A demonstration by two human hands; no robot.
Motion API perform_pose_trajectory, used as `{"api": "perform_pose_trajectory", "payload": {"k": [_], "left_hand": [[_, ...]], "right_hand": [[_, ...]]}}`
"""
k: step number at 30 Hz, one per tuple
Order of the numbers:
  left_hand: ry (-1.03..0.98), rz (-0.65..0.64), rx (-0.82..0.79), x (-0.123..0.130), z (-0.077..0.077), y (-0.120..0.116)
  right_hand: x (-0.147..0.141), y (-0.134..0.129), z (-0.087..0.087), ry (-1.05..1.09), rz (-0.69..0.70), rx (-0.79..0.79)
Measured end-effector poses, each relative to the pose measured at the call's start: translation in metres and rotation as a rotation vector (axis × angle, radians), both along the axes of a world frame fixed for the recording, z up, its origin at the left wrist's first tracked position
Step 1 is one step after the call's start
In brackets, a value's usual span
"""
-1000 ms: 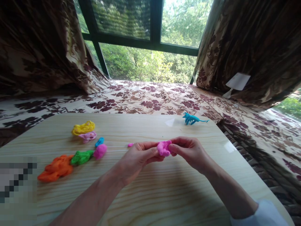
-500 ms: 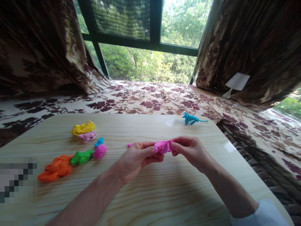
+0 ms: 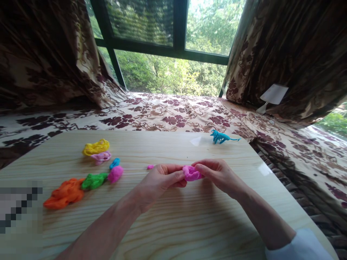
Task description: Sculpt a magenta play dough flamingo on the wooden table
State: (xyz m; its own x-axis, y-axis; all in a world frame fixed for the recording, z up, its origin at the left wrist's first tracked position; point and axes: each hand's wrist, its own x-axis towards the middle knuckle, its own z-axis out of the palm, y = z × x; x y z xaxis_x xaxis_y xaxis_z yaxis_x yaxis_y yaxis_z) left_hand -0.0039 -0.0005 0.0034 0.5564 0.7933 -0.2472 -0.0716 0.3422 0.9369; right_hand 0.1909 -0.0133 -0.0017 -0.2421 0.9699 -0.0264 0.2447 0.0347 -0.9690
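A lump of pink modelling clay [image 3: 191, 173] is pinched between my two hands above the middle of the table. My left hand [image 3: 162, 179] grips its left side between thumb and fingers. From the other side, my right hand [image 3: 217, 176] presses it with thumb and forefinger. The clay looks bent into a curl, with a hollow showing at its top. Just beyond my left hand lies a small pink bit of clay [image 3: 150, 167] on the table. Parts of the held lump are hidden behind my fingers.
On the pale wooden table [image 3: 173, 224], orange clay [image 3: 65, 194], green clay [image 3: 94, 181], a pink ball [image 3: 115, 174], a blue piece [image 3: 114, 163], pale pink clay [image 3: 101, 157] and yellow clay [image 3: 96, 147] lie left. A blue four-legged clay figure [image 3: 221, 137] stands far right. A white lamp [image 3: 274, 94] is beyond.
The pink clay has turned in my fingers and now shows a rounder, curled shape. Both hands have shifted slightly; the other pieces stay where they were.
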Motion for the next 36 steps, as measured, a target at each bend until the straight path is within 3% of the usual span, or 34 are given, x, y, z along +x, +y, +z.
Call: {"api": "perform_pose_trajectory", "payload": {"k": [5,11,18,36], "left_hand": [[0.060,-0.020,0.047,0.001,0.000,-0.001],[0.059,-0.045,0.030,-0.002,0.004,0.000],[0.005,0.058,-0.005,-0.002,-0.001,0.003],[0.050,0.108,0.021,0.001,-0.002,0.003]], "right_hand": [[-0.004,0.000,-0.006,0.002,-0.025,0.023],[0.000,0.000,-0.001,0.078,-0.024,0.015],[0.004,-0.001,0.003,0.099,0.074,-0.169],[-0.001,-0.005,0.002,0.108,0.164,-0.217]]}}
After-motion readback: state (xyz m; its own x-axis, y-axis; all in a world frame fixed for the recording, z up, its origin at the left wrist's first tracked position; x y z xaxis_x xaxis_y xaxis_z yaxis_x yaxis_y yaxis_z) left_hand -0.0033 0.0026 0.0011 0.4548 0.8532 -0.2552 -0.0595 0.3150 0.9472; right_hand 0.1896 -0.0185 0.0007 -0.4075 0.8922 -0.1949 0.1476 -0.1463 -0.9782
